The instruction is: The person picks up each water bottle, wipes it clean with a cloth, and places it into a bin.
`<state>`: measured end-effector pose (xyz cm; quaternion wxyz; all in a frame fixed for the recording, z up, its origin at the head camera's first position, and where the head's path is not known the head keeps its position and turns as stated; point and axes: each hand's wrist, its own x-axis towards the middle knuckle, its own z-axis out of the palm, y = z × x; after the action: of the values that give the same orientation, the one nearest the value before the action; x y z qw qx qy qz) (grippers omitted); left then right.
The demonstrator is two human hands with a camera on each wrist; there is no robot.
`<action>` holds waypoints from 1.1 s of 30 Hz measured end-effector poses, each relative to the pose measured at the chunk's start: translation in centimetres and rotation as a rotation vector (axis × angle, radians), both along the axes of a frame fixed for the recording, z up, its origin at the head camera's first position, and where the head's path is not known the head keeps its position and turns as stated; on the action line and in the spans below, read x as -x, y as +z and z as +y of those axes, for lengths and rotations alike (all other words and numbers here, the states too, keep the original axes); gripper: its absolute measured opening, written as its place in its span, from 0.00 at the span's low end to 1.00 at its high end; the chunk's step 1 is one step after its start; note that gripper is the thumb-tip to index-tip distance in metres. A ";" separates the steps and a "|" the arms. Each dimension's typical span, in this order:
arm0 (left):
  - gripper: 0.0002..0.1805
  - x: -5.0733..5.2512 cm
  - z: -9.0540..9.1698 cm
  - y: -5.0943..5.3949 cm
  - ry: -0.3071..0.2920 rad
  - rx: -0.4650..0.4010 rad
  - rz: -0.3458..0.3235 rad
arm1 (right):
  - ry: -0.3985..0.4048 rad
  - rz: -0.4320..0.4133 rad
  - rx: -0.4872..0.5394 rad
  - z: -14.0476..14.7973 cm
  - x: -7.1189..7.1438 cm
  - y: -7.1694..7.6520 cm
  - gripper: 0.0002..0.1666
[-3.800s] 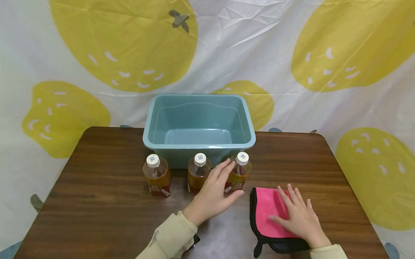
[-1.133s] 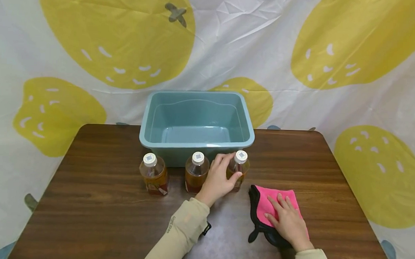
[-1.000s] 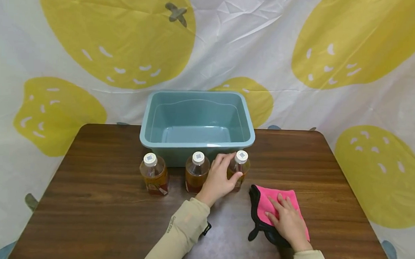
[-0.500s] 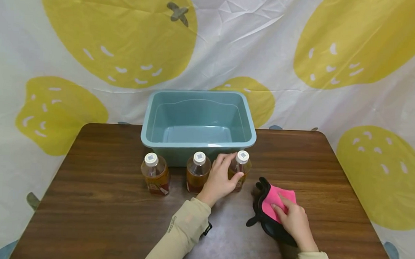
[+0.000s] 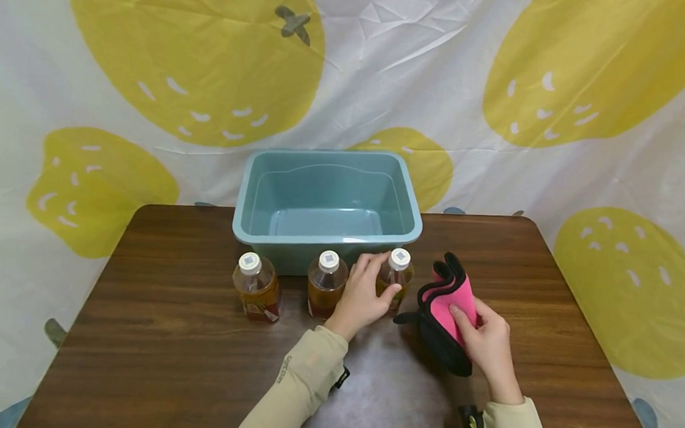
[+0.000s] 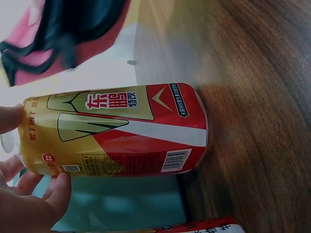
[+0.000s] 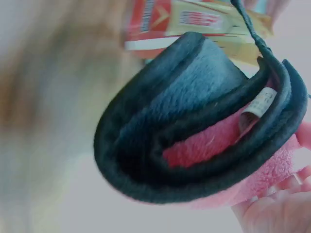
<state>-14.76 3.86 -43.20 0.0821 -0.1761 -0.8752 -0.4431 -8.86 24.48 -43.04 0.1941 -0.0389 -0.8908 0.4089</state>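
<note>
In the head view my left hand (image 5: 361, 299) holds the rightmost bottle (image 5: 402, 282), an amber drink with a white cap standing upright on the table. The left wrist view shows thumb and fingers around the upper part of this red-and-gold labelled bottle (image 6: 114, 131). To its right, my right hand (image 5: 489, 345) pinches a folded pink cloth with black edging (image 5: 440, 337), raised off the table. Seen from the right wrist, the cloth (image 7: 194, 121) hangs in a loop with a white tag inside; part of that hand lies out of frame.
Two similar bottles, the middle one (image 5: 324, 292) and the left one (image 5: 258, 296), stand in a row before a blue-green plastic basin (image 5: 327, 240). The basin sits at the back of the dark wooden table (image 5: 173, 346), against a fruit-print curtain (image 5: 393, 71).
Earlier the cloth lay under my spread right hand; now that hand has gathered it and lifted it up toward the bottle. My left hand first reached the bottle, then stayed on it.
</note>
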 end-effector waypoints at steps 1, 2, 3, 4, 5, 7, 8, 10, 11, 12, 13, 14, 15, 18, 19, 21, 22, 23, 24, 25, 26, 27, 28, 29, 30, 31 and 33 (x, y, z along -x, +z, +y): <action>0.30 0.0 0.0 0.0 0.001 0.002 0.001 | 0.005 0.005 0.032 -0.2 0.2 0.3 0.07; 0.30 0.0 0.0 0.0 0.002 0.004 0.005 | 0.014 0.009 0.071 -0.4 0.5 0.6 0.07; 0.30 0.0 0.0 -0.1 0.003 0.005 0.006 | 0.024 0.011 0.109 -0.7 0.7 0.9 0.06; 0.30 0.1 0.0 -0.1 0.003 0.005 0.012 | 0.036 0.009 0.139 -0.9 0.9 1.1 0.05; 0.30 0.1 0.0 -0.1 0.002 0.004 0.017 | 0.049 0.005 0.173 -1.1 1.1 1.3 0.05; 0.29 0.1 0.0 -0.2 0.000 0.006 0.024 | 0.072 -0.005 0.229 -1.5 1.3 1.6 0.05; 0.29 0.1 0.0 -0.2 -0.001 0.005 0.026 | 0.085 -0.007 0.255 -1.7 1.5 1.6 0.06; 0.29 0.2 0.0 -0.3 -0.004 0.000 0.030 | 0.105 -0.016 0.291 -2.0 1.8 1.6 0.07; 0.29 0.2 0.0 -0.3 -0.004 0.001 0.031 | 0.114 -0.018 0.309 -2.2 1.9 1.7 0.07; 0.29 0.2 0.0 -0.3 -0.002 0.002 0.032 | 0.124 -0.017 0.323 -2.3 2.0 1.6 0.07; 0.29 0.2 0.0 -0.3 0.000 0.002 0.033 | 0.134 -0.015 0.339 -2.5 2.2 1.7 0.07; 0.29 0.2 0.0 -0.3 0.002 0.001 0.038 | 0.143 -0.014 0.351 -2.7 2.3 1.6 0.08; 0.29 0.2 0.0 -0.3 0.004 0.001 0.041 | 0.150 -0.014 0.362 -2.8 2.4 1.6 0.08; 0.30 0.3 0.0 -0.3 0.009 0.003 0.041 | 0.160 -0.025 0.381 -3.2 2.7 1.4 0.08; 0.30 0.3 0.0 -0.3 0.010 0.004 0.040 | 0.161 -0.034 0.390 -3.3 2.8 1.3 0.08; 0.30 0.3 0.0 -0.3 0.009 0.006 0.035 | 0.158 -0.055 0.400 -3.4 2.9 1.2 0.09; 0.30 0.3 0.0 -0.4 0.010 0.008 0.034 | 0.159 -0.063 0.407 -3.5 3.0 1.1 0.10; 0.30 0.3 0.0 -0.3 0.010 0.009 0.034 | 0.162 -0.069 0.414 -3.6 3.0 1.0 0.10; 0.30 0.3 0.0 -0.3 0.010 0.011 0.037 | 0.167 -0.072 0.421 -3.7 3.1 1.0 0.11; 0.30 0.3 -0.1 -0.3 0.010 0.013 0.040 | 0.175 -0.072 0.429 -3.8 3.2 0.9 0.11; 0.30 0.3 -0.1 -0.3 0.008 0.014 0.045 | 0.184 -0.069 0.433 -3.8 3.3 0.8 0.11; 0.30 0.4 -0.1 -0.3 0.007 0.015 0.050 | 0.195 -0.066 0.435 -3.9 3.4 0.8 0.11; 0.30 0.4 -0.2 -0.3 0.006 0.018 0.055 | 0.210 -0.060 0.429 -3.9 3.5 0.7 0.12; 0.30 0.4 -0.2 -0.3 0.005 0.022 0.060 | 0.225 -0.055 0.418 -4.0 3.7 0.6 0.12; 0.30 0.5 -0.2 -0.3 0.004 0.025 0.066 | 0.242 -0.045 0.398 -4.0 3.8 0.6 0.13; 0.30 0.5 -0.3 -0.3 0.004 0.028 0.073 | 0.257 -0.036 0.371 -3.9 3.9 0.5 0.14; 0.30 0.5 -0.3 -0.3 0.004 0.033 0.087 | 0.286 -0.016 0.305 -3.8 4.2 0.5 0.16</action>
<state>-15.22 3.56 -43.52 0.1179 -0.1946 -0.8784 -0.4204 -13.06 20.63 -42.54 0.1186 0.0559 -0.8165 0.5622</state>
